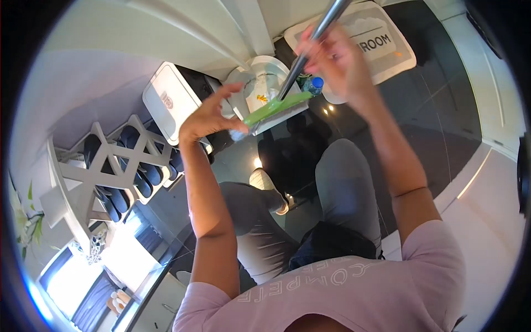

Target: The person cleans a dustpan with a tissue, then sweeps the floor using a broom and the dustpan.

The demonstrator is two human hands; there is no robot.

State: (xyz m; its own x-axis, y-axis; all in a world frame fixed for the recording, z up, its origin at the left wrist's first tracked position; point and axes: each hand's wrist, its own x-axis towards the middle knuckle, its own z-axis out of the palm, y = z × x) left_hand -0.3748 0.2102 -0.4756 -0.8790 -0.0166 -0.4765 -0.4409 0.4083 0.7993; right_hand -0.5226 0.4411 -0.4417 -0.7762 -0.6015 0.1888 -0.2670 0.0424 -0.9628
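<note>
My right hand (334,58) is closed around the grey metal handle (298,66) of a broom, which slants down to a long green head (276,110). A pale strip, perhaps bristles, shows along the head's lower edge. At the head's left end is my left hand (213,116), thumb and fingers apart; whether the thumb touches the head I cannot tell. Pale, blurred fluff or bristles (239,134) show just below that thumb. Behind the broom head stands a white bin (269,62) with a clear liner and some yellow-orange scraps (261,98) inside. A blue-capped bottle (314,84) is beside the bin.
A light mat (381,25) with lettering lies on the dark tiled floor (420,110). To the left are a white-lidded container (170,102) and a white lattice rack (91,174) of dark footwear. My knees flank the floor below the broom head. White cabinets stand at right.
</note>
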